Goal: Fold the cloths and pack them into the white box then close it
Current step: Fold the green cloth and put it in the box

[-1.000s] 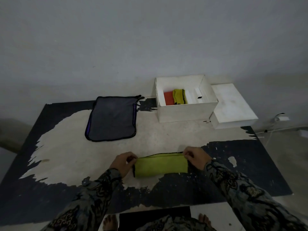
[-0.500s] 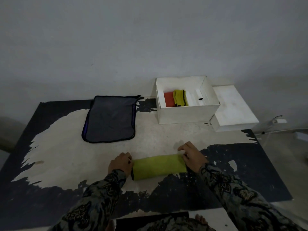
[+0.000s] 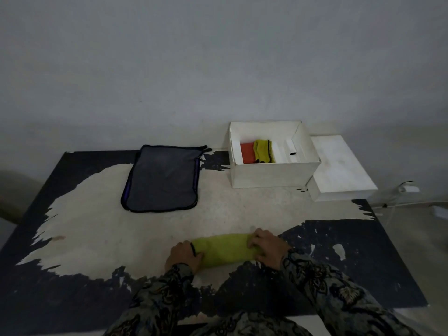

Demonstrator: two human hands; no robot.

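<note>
A yellow-green cloth (image 3: 224, 249), folded into a narrow strip, lies near the table's front edge. My left hand (image 3: 183, 257) grips its left end and my right hand (image 3: 266, 246) presses on its right end. A dark grey cloth with a purple and black border (image 3: 162, 179) lies flat at the back left. The open white box (image 3: 274, 174) stands at the back right; inside it sit a folded red cloth (image 3: 247, 152) and a folded yellow cloth (image 3: 264, 151). The box's white lid (image 3: 339, 168) lies to its right.
The table (image 3: 363, 263) is black with a large worn pale patch in the middle. A grey wall rises close behind it. A white plug and cable (image 3: 407, 190) lie on the floor past the right edge.
The yellow-green cloth has been folded over once more into a narrower strip, hiding its black border. Both hands have stayed at its ends, now pressing on them.
</note>
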